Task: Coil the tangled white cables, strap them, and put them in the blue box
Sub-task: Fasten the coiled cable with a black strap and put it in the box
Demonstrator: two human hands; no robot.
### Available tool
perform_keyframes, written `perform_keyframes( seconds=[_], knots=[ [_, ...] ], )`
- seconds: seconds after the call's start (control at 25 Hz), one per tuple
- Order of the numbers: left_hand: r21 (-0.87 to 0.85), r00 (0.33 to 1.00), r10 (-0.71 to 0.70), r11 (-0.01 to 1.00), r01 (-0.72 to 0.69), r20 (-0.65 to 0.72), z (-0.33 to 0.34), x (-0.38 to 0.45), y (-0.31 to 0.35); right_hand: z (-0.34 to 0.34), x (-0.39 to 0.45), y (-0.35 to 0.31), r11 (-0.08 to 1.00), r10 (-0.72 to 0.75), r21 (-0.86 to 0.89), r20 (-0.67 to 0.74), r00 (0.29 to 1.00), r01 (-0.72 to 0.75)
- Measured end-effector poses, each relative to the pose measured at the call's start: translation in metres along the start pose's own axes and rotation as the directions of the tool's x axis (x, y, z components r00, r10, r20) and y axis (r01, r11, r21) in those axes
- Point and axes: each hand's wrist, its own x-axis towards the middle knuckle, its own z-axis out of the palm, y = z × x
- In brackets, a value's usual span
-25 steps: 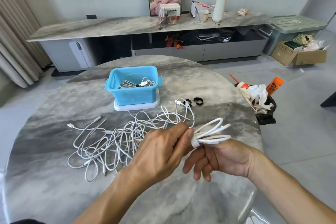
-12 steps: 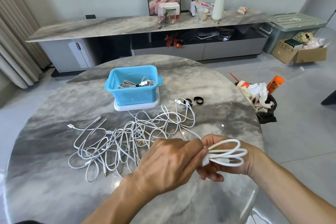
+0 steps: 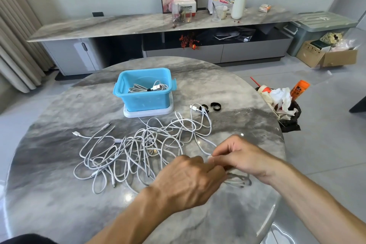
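Near the marble table's [image 3: 59,194] right edge, both hands [image 3: 190,180] [image 3: 243,156] grip one white cable [image 3: 206,145], fingers curled.

Both hands, left hand [image 3: 190,182] and right hand [image 3: 243,158], lower now, coil hidden.

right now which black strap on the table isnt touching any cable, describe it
Start at the blue box on the round marble table. Right of it lie two black strap rings. Pick the outer black strap, bare on the marble; the nearer-box strap overlaps a white cable plug.
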Motion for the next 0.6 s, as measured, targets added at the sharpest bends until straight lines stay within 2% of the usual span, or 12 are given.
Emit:
perform_keyframes(
  seconds=[0.08,0.16,0.28,0.4,0.6],
  knots=[
    [-0.057,0.997,-0.081,0.995,0.08,-0.008,-0.004,0.001,-0.003,0.011,-0.005,0.001,0.988,-0.144,-0.084,-0.155,0.977,0.132],
    [-0.177,0.977,-0.212,0.963,0.204,-0.024,-0.011,0.002,-0.004,0.018,-0.012,-0.002,0.97,-0.242,-0.04,-0.225,0.944,0.239],
    [-0.437,0.904,-0.428,0.814,0.383,-0.006,-0.018,0.004,-0.003,0.021,-0.018,-0.014,0.956,-0.26,0.051,-0.306,0.916,0.289],
    [-0.547,0.877,-0.481,0.732,0.406,0.007,-0.019,0.005,-0.006,0.025,-0.018,-0.018,0.952,-0.294,-0.03,-0.367,0.882,0.305],
    [-0.649,0.826,-0.563,0.631,0.426,-0.005,-0.019,0.007,-0.005,0.028,-0.018,-0.02,0.943,-0.314,-0.038,-0.421,0.851,0.33]
  ],
)
